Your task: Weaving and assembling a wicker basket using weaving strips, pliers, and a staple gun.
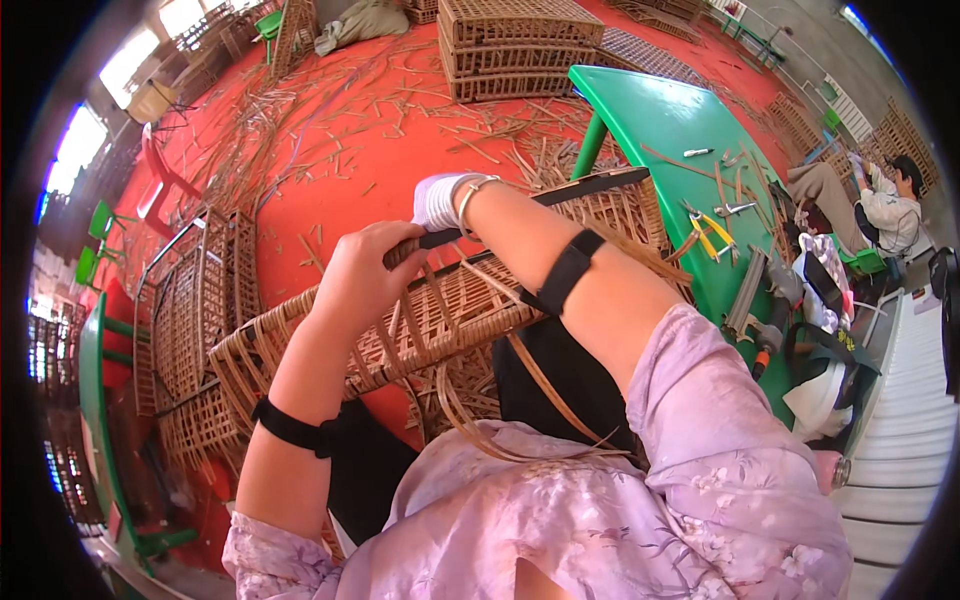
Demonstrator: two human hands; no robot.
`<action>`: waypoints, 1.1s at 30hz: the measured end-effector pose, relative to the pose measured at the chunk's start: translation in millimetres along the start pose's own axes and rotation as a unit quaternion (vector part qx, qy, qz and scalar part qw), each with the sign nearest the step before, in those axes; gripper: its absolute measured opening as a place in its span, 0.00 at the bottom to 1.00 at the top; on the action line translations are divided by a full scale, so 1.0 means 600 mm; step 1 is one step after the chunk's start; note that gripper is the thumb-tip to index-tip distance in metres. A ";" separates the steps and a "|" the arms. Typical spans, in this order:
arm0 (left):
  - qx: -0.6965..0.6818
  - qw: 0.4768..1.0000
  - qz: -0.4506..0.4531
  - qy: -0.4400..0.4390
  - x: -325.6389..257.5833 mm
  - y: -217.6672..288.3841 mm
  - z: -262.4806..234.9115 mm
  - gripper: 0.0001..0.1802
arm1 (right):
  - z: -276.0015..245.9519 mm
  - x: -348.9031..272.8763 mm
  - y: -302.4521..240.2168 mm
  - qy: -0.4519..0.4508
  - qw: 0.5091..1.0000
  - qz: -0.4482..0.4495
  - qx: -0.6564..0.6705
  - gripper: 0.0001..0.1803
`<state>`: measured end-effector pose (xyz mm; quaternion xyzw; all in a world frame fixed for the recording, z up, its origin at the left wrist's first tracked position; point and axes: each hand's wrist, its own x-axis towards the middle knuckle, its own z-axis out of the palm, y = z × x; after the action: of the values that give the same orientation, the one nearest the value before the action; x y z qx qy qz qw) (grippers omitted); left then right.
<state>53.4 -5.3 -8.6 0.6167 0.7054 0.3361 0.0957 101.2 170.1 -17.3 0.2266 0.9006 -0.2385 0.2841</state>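
Note:
A long woven wicker basket (420, 335) lies tilted across my lap, with a dark flat strip (600, 184) along its far edge. My left hand (365, 268) is closed round the left end of that strip, fingers curled over it. Just beyond, my right hand (440, 204), in a whitish glove or wrap, rests at the same strip. Its fingers are hidden from me, so I cannot see what they grip. Loose cane strips (545, 380) hang from the basket's near side down to my lap. Black bands circle both forearms.
On the right, a green table (650, 110) holds yellow-handled pliers (712, 236), a marker (698, 153) and a power tool (770, 338). Stacked wicker baskets (520, 50) stand ahead on the red floor among cane scraps. Another person (885, 210) sits at far right.

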 end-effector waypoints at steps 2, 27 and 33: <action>-0.007 0.999 -0.037 -0.033 0.006 -0.003 -0.007 0.15 | 0.009 -0.030 -0.010 0.257 0.966 0.007 0.007 0.14; -0.120 0.981 -0.075 -0.132 0.019 -0.031 -0.014 0.18 | 0.195 -0.092 0.006 0.266 0.729 -0.162 0.610 0.16; -0.093 0.984 -0.059 -0.140 0.015 -0.013 -0.017 0.22 | 0.189 -0.094 0.004 0.303 0.810 -0.118 0.489 0.20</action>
<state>39.6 -0.5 -3.2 0.6034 0.6858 0.3043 0.2701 189.9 93.5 -65.0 0.2887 0.7250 -0.5984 -0.1815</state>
